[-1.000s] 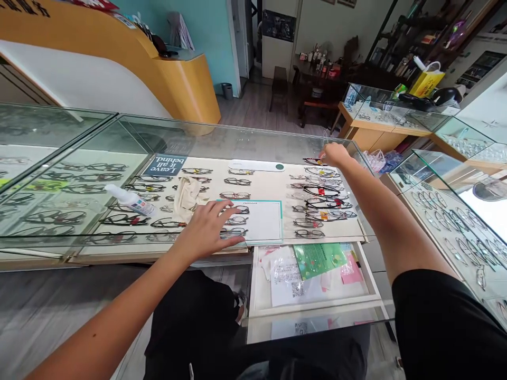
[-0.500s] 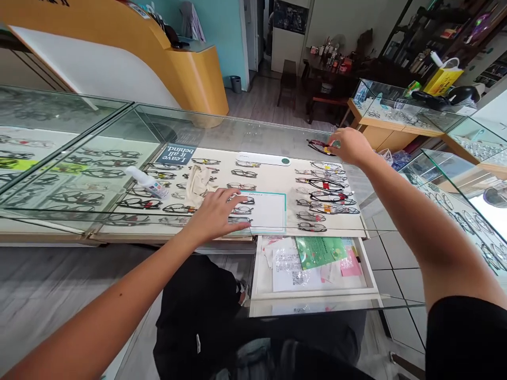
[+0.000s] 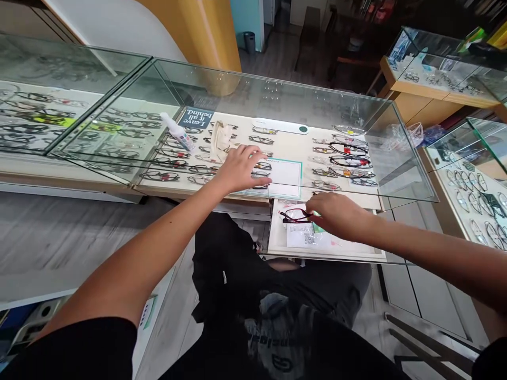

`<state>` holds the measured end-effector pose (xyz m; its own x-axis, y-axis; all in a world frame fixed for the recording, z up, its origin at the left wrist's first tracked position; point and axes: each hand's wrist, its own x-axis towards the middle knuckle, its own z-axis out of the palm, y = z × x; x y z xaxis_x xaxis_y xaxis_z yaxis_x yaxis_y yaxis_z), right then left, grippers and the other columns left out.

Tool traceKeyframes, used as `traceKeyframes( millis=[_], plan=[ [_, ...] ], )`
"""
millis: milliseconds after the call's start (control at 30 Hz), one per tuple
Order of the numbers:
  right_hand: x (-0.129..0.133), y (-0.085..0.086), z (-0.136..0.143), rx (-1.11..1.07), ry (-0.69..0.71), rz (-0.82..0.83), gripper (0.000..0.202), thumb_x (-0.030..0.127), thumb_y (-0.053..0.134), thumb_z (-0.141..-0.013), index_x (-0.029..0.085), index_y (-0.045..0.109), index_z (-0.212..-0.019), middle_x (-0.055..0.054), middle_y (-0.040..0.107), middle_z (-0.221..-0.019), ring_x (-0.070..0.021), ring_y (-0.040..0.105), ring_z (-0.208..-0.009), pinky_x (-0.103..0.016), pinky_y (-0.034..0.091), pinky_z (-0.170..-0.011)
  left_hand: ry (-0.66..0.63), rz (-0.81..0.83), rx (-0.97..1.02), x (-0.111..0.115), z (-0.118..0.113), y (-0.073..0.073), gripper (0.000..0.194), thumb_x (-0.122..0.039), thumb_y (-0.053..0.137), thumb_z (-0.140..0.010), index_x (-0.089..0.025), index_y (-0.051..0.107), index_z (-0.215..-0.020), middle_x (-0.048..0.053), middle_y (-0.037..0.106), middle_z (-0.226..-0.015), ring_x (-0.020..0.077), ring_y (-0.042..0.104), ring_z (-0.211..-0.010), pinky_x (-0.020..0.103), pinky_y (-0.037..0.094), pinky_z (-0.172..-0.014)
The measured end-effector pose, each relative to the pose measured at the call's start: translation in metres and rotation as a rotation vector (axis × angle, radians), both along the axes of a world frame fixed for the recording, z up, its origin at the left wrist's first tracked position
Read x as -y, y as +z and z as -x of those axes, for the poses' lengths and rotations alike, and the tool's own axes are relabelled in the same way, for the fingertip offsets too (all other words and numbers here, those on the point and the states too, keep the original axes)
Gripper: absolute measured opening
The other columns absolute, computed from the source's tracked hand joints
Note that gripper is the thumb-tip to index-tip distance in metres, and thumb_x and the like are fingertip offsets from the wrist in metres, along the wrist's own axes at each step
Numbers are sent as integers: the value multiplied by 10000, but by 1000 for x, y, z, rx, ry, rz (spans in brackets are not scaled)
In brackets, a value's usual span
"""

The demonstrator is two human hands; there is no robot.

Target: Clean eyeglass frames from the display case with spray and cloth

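My right hand (image 3: 336,214) pinches a pair of dark red glasses (image 3: 295,215), held above the pulled-out drawer (image 3: 328,252) with papers in it. On the glass top of the display case, my left hand (image 3: 242,170) rests with its fingers apart and nothing in them. Beside it lies a crumpled cream cloth (image 3: 221,140). A white bottle (image 3: 178,133) is further left. Rows of glasses (image 3: 350,153) show under the glass, near a white sheet with a green border (image 3: 285,177).
A dark blue sign (image 3: 197,117) is at the back left of the case. More glass cases with glasses (image 3: 467,184) stand at the right. A grey bin (image 3: 249,42) is on the floor beyond, and a metal stool or chair frame (image 3: 428,338) at the lower right.
My right hand has brought the dark red glasses from the far side of the case back toward me, over the drawer. The view has tilted down. My left hand stays by the cloth.
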<state>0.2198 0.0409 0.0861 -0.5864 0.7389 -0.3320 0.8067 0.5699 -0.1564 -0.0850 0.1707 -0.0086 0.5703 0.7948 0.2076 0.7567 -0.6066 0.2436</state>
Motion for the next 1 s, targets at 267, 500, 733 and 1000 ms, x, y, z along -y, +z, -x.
traceKeyframes(
  millis=[267,500,733,1000],
  plan=[
    [-21,-130,-7,51,-68,-96,242,106,505,-1031,167,727,-1105,-145,786,-1121,-301,688,-1068,-367,462,-875,-7,2,36,1,0,-1,898,-883,529,-899,-210,615,-1486,181,520,-1518,425,430,-1359,588,309,-1174],
    [-115,-181,-9,33,-206,-263,338,105,393,-1058,118,684,-1230,-218,729,-1265,-329,576,-1188,-405,386,-1014,-9,15,35,3,2,2,898,-892,541,-884,-209,625,-1461,185,522,-1537,426,436,-1365,586,321,-1164],
    [-223,-201,1,-23,-307,-397,373,38,379,-1008,100,658,-1246,-240,711,-1253,-349,533,-1185,-437,336,-1021,4,15,-2,5,8,4,865,-886,560,-878,-228,643,-1432,178,539,-1538,421,480,-1368,582,365,-1163],
    [-324,-214,13,-63,-396,-480,368,35,409,-986,109,682,-1221,-223,736,-1174,-332,514,-1151,-418,317,-1043,18,61,-14,11,10,14,827,-851,645,-850,-249,679,-1416,169,565,-1543,434,520,-1349,618,428,-1125]
  ],
)
